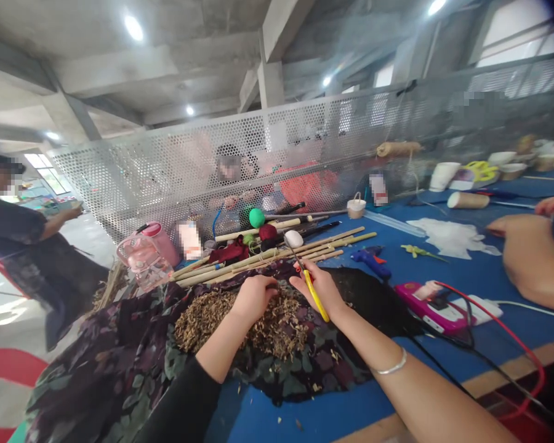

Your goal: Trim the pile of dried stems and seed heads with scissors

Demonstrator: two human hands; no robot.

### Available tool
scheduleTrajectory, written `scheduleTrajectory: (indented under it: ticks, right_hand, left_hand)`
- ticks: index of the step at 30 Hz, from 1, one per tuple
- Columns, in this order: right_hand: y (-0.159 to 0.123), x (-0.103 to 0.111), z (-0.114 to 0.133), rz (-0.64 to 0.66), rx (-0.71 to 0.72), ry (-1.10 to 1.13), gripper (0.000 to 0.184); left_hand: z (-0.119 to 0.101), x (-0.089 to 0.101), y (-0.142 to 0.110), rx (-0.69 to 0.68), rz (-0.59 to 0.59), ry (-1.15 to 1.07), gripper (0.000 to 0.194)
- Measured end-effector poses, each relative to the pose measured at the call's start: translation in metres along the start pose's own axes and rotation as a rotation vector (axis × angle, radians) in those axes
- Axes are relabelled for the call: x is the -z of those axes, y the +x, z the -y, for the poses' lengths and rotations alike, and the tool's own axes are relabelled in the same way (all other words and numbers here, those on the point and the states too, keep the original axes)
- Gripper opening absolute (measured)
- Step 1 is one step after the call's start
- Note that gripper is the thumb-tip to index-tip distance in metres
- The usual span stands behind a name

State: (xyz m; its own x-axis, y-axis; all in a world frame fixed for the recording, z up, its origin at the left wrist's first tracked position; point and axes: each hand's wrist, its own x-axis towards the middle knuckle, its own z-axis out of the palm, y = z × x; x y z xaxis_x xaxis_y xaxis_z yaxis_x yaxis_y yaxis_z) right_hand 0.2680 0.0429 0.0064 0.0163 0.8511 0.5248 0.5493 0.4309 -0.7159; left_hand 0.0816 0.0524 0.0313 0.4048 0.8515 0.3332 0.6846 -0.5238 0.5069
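Observation:
My right hand (pixel 322 288) is closed around yellow-handled scissors (pixel 314 296), their thin metal blade pointing up and away from me. To its left, my left hand (pixel 255 296) hovers over or rests on a pile of brown dried plant bits (pixel 207 320); its fingers are curled together and whatever they pinch is hidden. The pile lies on a dark camouflage-patterned cloth (pixel 120 351), spread over the blue table (pixel 258 412). Small loose scraps are scattered on the cloth and along the table's near edge.
Beyond the cloth lie wooden sticks (pixel 258 261), yarn balls (pixel 268 232) and a pink bottle (pixel 159 243). On the right are a blue glue gun (pixel 372 261), a magenta power strip (pixel 436 307) with cables and another person's arm (pixel 535 258). A perforated metal screen (pixel 175 166) stands behind.

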Motion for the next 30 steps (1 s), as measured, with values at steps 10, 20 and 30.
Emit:
scheduleTrajectory:
  ticks: [10,20,30]
  right_hand:
    - [-0.007,-0.007,0.011,0.079,-0.008,0.027,0.028]
    - [-0.003,-0.009,0.003,-0.041,-0.066,0.007,0.029]
    - [-0.022,-0.021,0.030,0.200,0.016,-0.144,0.047]
  left_hand:
    - [0.015,0.008,-0.061,0.202,-0.269,-0.174,0.018]
    - [0.014,0.004,-0.067,0.220,-0.336,-0.338,0.019]
    - [0.011,-0.001,-0.060,0.679,-0.449,-1.248,0.030]
